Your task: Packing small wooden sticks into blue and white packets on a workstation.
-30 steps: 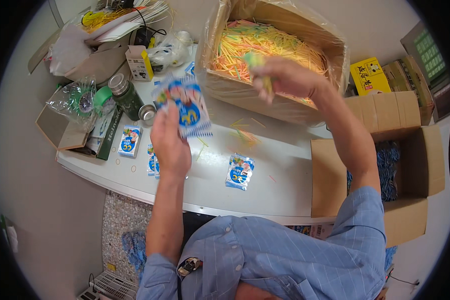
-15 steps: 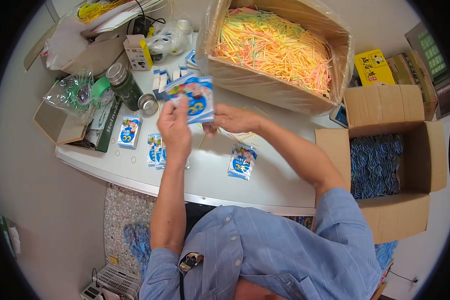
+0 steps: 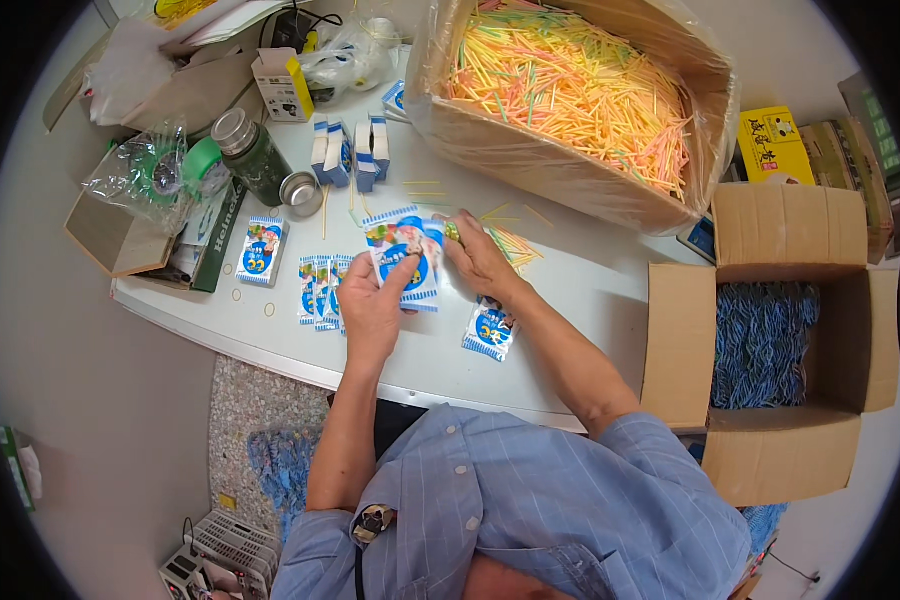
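In my left hand (image 3: 372, 312) I hold blue-and-white printed packets (image 3: 402, 262), with the thumb over the front one. My right hand (image 3: 478, 255) is at their right side, fingers curled; a bit of green shows at its fingertips, too small to name. Below that hand a single similar packet (image 3: 490, 330) lies on the white table (image 3: 425, 370). Several overlapping packets (image 3: 320, 292) lie left of my left hand. Thin pastel sticks (image 3: 515, 248) are scattered beyond my right hand. Farther left lies another packet stack (image 3: 262, 250).
A big lined carton (image 3: 560, 180) of pastel sticks stands at the back. At right an open carton (image 3: 680, 350) holds many blue packets. Small blue-and-white boxes (image 3: 332, 155), a dark green flask (image 3: 260, 170) with its steel cup (image 3: 301, 193), and rubber bands (image 3: 269, 310) are to the left.
Both hands have come lower and nearer to me with the packets, which uncovers the small boxes behind. My right hand has moved to the packets' right edge. The view has shifted slightly.
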{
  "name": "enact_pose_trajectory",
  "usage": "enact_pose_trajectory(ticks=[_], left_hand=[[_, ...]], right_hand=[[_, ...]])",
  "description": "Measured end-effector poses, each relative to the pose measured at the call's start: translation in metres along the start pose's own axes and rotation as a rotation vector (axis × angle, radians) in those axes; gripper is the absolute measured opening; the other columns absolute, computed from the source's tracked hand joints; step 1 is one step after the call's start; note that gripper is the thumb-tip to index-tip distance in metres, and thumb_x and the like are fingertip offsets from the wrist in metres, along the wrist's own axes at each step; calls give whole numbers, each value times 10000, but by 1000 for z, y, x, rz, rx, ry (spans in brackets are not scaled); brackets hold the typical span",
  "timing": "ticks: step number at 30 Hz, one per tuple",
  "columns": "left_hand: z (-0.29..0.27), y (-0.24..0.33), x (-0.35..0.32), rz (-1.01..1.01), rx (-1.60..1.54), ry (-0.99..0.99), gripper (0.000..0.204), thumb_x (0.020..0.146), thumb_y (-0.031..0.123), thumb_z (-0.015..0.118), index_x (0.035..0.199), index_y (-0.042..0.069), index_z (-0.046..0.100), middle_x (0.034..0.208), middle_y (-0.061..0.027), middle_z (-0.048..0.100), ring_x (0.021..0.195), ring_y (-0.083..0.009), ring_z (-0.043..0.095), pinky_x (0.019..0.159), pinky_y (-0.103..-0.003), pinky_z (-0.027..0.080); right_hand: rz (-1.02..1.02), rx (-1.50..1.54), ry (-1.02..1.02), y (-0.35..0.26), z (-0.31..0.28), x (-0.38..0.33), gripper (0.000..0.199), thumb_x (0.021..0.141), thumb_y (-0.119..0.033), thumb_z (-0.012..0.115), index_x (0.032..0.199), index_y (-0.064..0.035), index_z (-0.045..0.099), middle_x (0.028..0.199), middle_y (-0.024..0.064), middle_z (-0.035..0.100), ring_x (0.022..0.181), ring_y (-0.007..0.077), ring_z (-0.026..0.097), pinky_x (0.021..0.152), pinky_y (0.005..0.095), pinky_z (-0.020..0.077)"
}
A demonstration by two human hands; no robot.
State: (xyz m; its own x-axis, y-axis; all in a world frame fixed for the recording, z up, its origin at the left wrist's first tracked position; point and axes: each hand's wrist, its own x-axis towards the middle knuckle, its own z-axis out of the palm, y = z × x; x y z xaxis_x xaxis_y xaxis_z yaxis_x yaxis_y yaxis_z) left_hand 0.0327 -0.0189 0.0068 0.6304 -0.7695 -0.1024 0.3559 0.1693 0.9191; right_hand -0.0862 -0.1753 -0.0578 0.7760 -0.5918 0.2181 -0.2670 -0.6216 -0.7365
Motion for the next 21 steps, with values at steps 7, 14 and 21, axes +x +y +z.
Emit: enact_pose_trajectory(ticks=[7, 14, 21], left_hand=[[-6, -29, -5, -42, 879, -380, 223, 974, 209, 643, 931, 13, 741, 671, -33, 682, 539, -110, 570, 508, -302, 434], [5, -34, -17, 774, 1286, -35, 129, 880, 148, 708, 913, 25, 732, 893, -123, 711, 828, -284, 622, 709, -365, 486], [7, -12, -26, -67, 102, 39, 154, 939, 100, 693, 995, -36, 738, 877, -24, 726, 720, -20, 586, 633, -199, 464]], right_hand=[[106, 577, 177, 2, -14, -5, 273, 1047, -230, 485, 1145, 10, 570, 1156, 142, 684, 1107, 215, 620, 994, 334, 444], [168, 836, 256, -15, -34, -5, 226, 1058, -232, 471, 1136, -33, 545, 1178, 157, 680, 1251, 272, 575, 1102, 403, 388], [111, 1282, 266, -49, -48, -6, 189, 1060, -252, 470, 1093, -80, 541, 1157, 179, 685, 1270, 321, 564, 1132, 483, 368]])
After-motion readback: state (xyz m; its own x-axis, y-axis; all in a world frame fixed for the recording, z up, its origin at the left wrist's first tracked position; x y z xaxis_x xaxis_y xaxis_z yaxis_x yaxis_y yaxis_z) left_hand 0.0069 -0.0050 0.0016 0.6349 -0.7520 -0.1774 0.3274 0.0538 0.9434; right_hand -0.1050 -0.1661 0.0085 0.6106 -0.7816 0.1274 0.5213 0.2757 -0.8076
